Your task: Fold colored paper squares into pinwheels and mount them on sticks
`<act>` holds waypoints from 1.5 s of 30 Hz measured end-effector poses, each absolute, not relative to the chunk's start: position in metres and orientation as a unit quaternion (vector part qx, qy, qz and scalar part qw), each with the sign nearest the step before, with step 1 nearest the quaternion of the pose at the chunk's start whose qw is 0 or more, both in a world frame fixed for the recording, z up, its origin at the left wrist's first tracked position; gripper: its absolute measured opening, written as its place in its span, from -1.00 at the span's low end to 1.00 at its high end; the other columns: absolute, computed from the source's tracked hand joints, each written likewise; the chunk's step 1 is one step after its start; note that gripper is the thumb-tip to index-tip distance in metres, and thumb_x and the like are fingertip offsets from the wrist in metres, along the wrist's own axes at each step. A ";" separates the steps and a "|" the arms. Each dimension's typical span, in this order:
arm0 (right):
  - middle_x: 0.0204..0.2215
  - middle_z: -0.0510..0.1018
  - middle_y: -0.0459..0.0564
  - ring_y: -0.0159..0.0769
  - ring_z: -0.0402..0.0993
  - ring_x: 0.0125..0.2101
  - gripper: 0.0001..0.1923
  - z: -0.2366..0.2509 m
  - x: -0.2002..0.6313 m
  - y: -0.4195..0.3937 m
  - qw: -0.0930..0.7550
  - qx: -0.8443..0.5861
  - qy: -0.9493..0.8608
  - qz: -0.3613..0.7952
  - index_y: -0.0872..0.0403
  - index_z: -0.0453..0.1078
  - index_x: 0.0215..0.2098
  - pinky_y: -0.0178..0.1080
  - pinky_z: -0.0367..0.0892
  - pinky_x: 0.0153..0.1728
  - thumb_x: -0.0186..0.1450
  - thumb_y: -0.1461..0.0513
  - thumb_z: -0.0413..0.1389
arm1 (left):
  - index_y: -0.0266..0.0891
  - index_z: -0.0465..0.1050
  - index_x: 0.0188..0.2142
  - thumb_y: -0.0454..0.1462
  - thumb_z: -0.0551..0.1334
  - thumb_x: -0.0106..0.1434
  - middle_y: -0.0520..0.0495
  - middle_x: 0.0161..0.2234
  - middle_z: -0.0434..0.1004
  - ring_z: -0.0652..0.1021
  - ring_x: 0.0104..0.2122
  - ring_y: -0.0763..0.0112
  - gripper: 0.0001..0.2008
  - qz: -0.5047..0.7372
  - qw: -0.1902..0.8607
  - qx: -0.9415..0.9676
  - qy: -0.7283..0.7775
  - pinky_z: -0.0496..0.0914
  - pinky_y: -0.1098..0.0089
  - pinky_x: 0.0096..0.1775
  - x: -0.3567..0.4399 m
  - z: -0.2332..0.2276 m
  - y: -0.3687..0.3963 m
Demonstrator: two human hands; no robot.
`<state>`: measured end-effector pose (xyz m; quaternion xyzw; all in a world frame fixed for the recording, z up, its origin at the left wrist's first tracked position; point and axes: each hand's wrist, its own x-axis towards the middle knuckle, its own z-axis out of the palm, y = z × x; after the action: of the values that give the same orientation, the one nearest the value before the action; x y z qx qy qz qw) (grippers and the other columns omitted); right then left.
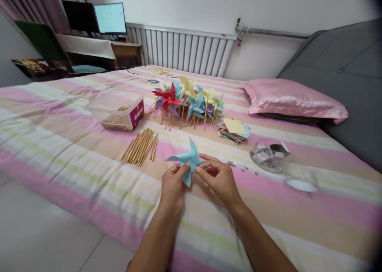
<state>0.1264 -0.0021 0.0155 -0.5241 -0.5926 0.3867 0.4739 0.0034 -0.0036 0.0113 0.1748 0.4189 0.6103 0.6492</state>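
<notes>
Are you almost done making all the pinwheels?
Not yet. A bunch of finished pinwheels already lies on the bed. Both hands, left hand and right hand, hold a blue pinwheel with no stick. Loose sticks and a paper stack remain unused.

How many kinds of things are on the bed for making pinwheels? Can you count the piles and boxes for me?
Blue pinwheel held in both hands: 1
Bunch of finished pinwheels: 1
Loose pile of wooden sticks: 1
Box of sticks: 1
Stack of coloured paper squares: 1
Clear tub: 1
Clear lid: 1
Pink pillow: 1
Total: 8
</notes>
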 end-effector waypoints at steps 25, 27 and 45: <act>-0.08 0.53 0.13 -0.04 0.46 -0.07 -0.92 0.015 0.130 0.001 0.475 -0.547 -0.587 0.361 0.07 0.50 -0.55 -0.20 0.43 -0.28 0.05 0.22 0.19 | -0.34 0.53 -0.50 -0.26 0.44 -0.17 -0.04 -0.55 0.54 0.48 -0.60 0.49 -0.77 0.613 0.614 0.203 0.453 0.33 0.48 -0.50 0.010 0.010 -0.007; -0.14 0.57 0.12 -0.04 0.44 -0.03 -0.91 0.015 0.131 0.002 0.472 -0.546 -0.588 0.365 0.06 0.51 -0.57 -0.18 0.42 -0.25 0.05 0.22 0.20 | -0.34 0.53 -0.51 -0.26 0.44 -0.17 -0.05 -0.54 0.54 0.48 -0.59 0.49 -0.77 0.615 0.606 0.213 0.458 0.32 0.49 -0.50 0.010 0.010 -0.008; 0.05 0.43 0.15 -0.13 0.52 -0.15 -0.88 0.027 0.131 -0.003 0.429 -0.529 -0.614 0.399 0.07 0.53 -0.46 -0.22 0.43 -0.30 0.04 0.19 0.23 | -0.28 0.47 -0.53 -0.22 0.35 -0.11 0.08 -0.63 0.42 0.35 -0.63 0.54 -0.83 0.616 0.521 0.264 0.528 0.22 0.51 -0.54 0.006 0.002 -0.001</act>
<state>0.1312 -0.0026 0.0269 -0.5289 -0.6137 0.3994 0.4290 0.0055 -0.0009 0.0024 0.2639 0.5284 0.6157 0.5215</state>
